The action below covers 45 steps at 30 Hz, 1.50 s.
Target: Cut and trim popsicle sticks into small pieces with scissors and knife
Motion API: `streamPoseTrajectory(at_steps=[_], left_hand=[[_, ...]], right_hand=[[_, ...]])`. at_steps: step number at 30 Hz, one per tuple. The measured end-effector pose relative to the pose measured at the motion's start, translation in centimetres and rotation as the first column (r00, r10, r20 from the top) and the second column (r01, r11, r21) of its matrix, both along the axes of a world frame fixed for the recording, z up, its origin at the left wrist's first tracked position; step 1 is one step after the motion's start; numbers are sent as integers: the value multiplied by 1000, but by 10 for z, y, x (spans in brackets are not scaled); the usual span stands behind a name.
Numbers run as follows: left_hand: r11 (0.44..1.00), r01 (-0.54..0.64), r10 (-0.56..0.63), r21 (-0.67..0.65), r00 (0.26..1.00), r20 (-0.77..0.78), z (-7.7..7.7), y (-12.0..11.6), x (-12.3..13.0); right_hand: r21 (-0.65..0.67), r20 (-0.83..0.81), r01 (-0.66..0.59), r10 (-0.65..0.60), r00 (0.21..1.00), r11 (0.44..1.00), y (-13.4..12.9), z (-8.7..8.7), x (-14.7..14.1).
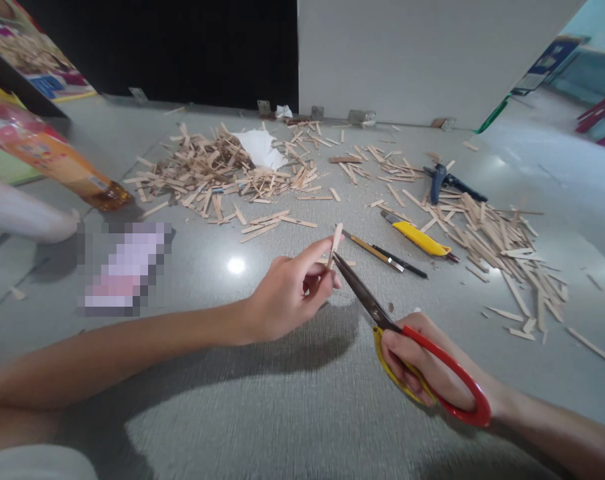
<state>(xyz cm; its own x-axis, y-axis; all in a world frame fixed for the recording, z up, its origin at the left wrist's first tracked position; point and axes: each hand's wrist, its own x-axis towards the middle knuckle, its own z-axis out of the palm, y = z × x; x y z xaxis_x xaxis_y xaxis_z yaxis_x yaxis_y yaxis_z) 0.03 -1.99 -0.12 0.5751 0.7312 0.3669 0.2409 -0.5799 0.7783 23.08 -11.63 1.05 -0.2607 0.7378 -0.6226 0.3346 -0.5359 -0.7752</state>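
Note:
Near the middle of the view, my left hand (295,290) pinches a small wooden stick (337,239) between thumb and fingers, its top end pointing up. My right hand (422,357) is wrapped round the handles of scissors (369,300), one handle red and one yellow. The dark blades point up and left, and their tips meet the stick just by my left fingertips. Whether the blades are fully closed on it cannot be made out. Just beyond the scissors lie a brown pen-like tool (375,251) and a thin black one (407,265).
Wooden pieces (197,167) are heaped at the back, with white paper (262,148) on them; more pieces (502,237) lie at right. Nearby are a yellow cutter (422,239) and dark clippers (447,183). A bottle (57,157) and a blurred pink object (127,270) lie left.

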Motion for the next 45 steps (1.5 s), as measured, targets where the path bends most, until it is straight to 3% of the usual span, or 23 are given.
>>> streamPoseTrajectory(at_steps=[4,8,16,25,34,36,39,42,45], left_hand=[[1000,13,-13,-25,1000,-23,1,2,-1],[998,-21,26,59,996,-85,-3,3,-2],[984,-72,95,164,986,-138,-7,4,-2],[971,-38,86,235,977,-194,-11,11,-5],[950,8,73,312,966,-249,-17,25,-8],[968,20,44,248,967,-249,-17,29,-8],[1000,12,-15,-23,989,-149,-13,29,-6],[949,8,-6,-315,1000,8,-9,24,-1],[889,84,-23,-450,990,139,-15,19,3]], right_hand=[[-25,43,14,-13,999,1000,0,1,0],[-58,74,6,-1,997,998,-1,-1,3],[9,31,-21,21,999,1000,-3,-2,6],[-13,-95,-39,37,995,999,4,1,10],[-10,-59,-27,26,998,1000,13,9,12],[-7,-74,-32,32,997,999,16,8,14],[7,-64,-24,24,998,1000,20,6,16],[23,-46,10,-9,999,1000,24,2,16],[50,-70,16,-13,997,999,25,-9,16]])
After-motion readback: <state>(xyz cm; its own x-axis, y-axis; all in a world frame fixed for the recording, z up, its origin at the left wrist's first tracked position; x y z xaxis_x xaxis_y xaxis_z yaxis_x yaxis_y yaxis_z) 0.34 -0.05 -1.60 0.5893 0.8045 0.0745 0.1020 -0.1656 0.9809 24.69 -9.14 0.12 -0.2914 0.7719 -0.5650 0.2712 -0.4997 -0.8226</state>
